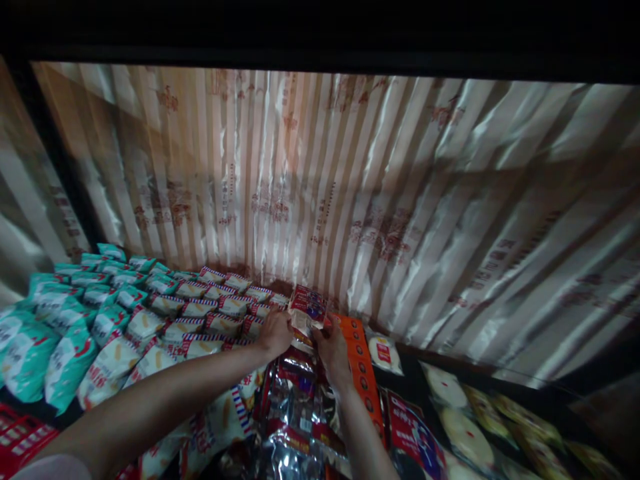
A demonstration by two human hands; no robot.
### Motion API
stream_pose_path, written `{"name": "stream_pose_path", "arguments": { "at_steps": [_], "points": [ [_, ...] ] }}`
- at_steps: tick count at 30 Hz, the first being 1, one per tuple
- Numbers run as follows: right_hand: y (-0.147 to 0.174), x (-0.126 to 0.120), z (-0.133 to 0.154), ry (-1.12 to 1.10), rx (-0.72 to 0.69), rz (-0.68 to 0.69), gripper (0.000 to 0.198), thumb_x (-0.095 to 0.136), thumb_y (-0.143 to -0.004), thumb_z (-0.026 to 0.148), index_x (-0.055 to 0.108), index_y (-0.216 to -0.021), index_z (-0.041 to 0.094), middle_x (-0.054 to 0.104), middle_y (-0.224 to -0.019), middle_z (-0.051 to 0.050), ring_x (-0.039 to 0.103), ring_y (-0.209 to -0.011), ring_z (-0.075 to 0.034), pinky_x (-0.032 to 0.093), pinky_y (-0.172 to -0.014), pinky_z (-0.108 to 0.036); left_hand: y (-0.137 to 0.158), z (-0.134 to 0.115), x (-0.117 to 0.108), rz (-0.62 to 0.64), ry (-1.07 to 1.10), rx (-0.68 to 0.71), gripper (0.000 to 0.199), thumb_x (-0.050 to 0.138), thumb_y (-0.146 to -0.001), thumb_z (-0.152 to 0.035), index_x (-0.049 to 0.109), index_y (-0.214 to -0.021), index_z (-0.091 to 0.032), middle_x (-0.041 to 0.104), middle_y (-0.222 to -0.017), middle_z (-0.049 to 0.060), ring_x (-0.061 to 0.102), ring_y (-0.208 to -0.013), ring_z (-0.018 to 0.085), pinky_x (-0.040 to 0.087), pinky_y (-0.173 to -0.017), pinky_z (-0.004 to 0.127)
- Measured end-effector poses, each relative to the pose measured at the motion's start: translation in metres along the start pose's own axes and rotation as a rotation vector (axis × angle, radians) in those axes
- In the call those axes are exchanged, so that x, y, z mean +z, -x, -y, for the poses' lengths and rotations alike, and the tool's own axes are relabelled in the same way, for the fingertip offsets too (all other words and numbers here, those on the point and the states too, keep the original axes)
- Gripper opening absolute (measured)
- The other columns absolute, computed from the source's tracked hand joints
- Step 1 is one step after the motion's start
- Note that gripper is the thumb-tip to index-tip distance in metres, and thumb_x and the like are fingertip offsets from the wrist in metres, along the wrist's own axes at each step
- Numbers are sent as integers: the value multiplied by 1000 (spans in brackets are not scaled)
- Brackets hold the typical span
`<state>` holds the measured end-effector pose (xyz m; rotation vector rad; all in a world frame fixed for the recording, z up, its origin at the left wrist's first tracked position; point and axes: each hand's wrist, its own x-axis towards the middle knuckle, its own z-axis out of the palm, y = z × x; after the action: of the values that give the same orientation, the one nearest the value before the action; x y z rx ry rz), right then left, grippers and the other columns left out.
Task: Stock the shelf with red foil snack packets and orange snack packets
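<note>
Both hands reach forward to a red packet with a blue patch and a pale lower part (pixel 309 305) at the back of a shelf. My left hand (pixel 277 333) has its fingers closed on the packet's left side. On its right side, my right hand (pixel 331 343) has its fingers bent around the edge. Below them lies a column of shiny silver and dark red packets (pixel 295 407). Next to my right forearm is an orange strip with round dark marks (pixel 359 363).
Teal bags (pixel 75 300) stand in rows at the far left, beside white bags with striped edges (pixel 200 327). To the right are a dark red packet (pixel 410 427) and round pale packs (pixel 465 433). A red plastic basket (pixel 23 437) is at lower left. A pleated printed sheet (pixel 320 180) hangs behind.
</note>
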<state>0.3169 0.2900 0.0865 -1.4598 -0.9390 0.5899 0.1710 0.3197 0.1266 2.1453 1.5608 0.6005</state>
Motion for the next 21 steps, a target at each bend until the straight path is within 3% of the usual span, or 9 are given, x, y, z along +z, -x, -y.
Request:
{"name": "stream_pose_path", "arguments": {
  "at_steps": [6, 12, 17, 21],
  "points": [
    [-9, 5, -7, 282, -99, 38, 31, 55, -69, 29, 69, -94, 17, 72, -89, -9, 65, -81, -25, 47, -80, -38, -1, 2, -1, 35, -98, 61, 23, 47, -79, -9, 69, -85, -13, 67, -92, 10, 59, -98, 18, 44, -87, 26],
    [-3, 11, -14, 373, -143, 14, 36, 50, -73, 32, 69, -99, 14, 71, -96, -12, 64, -89, -25, 46, -85, -37, 4, 0, -2, 33, -172, 97, 26, 44, -80, -13, 69, -90, -12, 66, -96, 12, 57, -99, 22, 43, -91, 31],
    [1, 12, -15, 449, -193, 11, 39, 47, -74, 31, 68, -101, 12, 69, -98, -15, 63, -91, -26, 46, -85, -37, 5, -9, -2, 23, -190, 168, 31, 45, -79, -16, 66, -102, -15, 61, -111, 11, 49, -112, 24, 38, -99, 34],
    [1, 11, -18, 461, -210, -9, 34, 50, -71, 28, 70, -96, 15, 70, -95, -13, 63, -90, -25, 46, -85, -36, -3, -16, 13, 37, -197, 236, 36, 44, -79, -16, 63, -110, -15, 51, -132, 11, 40, -125, 24, 28, -109, 39]
  ]
}}
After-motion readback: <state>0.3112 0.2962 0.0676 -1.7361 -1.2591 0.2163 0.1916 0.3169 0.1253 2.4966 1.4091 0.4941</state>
